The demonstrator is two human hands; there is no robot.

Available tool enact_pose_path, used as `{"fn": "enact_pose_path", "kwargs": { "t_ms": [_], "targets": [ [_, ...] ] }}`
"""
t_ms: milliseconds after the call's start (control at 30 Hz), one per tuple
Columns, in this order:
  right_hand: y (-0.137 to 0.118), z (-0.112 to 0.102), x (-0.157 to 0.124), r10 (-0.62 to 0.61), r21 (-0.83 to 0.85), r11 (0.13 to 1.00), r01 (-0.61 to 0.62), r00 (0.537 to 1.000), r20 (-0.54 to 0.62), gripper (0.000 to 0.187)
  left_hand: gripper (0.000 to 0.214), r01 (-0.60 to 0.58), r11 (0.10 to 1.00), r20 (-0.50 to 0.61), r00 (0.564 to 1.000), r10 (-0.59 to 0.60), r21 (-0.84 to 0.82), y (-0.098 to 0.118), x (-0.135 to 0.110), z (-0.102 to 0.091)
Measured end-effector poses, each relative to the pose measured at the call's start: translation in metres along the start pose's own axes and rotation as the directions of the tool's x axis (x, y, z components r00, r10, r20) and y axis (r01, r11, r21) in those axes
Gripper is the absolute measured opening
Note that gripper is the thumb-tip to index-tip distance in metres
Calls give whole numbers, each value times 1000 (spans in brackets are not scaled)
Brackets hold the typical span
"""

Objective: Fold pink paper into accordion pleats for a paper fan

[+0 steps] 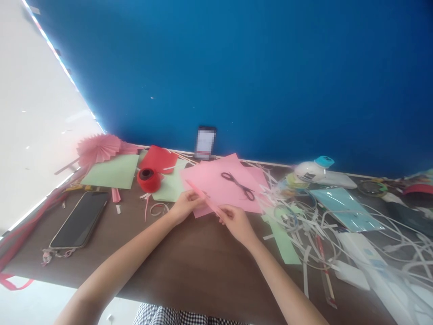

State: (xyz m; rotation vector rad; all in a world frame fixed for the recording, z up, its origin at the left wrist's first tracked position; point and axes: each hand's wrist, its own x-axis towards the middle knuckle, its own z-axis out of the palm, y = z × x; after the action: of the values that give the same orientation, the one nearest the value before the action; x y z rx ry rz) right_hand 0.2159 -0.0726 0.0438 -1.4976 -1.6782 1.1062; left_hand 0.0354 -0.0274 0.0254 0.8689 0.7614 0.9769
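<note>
Before a blue wall (243, 76), cluttered brown table (196, 266), held pink strip (211, 204)

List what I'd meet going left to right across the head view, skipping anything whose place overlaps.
Flat phone, red roll, left hand, scissors, white bottle.

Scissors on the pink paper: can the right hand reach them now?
Probably yes: the scissors lie uncovered beyond the right hand, though it may need to release the pink strip first.
</note>
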Motion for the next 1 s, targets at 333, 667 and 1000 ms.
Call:
{"fn": "enact_pose_path", "kwargs": {
  "t_ms": [333, 667, 1000],
  "targets": [
    [-6, -1, -8, -508, -330, 814, 477, 861, -8, 24, 35, 35, 988, 19, 999, -38, 150, 0, -2, 0],
    [-3, 12, -18, -762, -646, 171, 744, 516, 392, 28, 42, 60, 868, 175, 970, -167, 493, 3, -1, 13],
    [12, 9, -12, -721, -769, 189, 611, 617, 313, 24, 28, -319, 504, 280, 948, 153, 803, 17, -10, 22]
  ]
}}
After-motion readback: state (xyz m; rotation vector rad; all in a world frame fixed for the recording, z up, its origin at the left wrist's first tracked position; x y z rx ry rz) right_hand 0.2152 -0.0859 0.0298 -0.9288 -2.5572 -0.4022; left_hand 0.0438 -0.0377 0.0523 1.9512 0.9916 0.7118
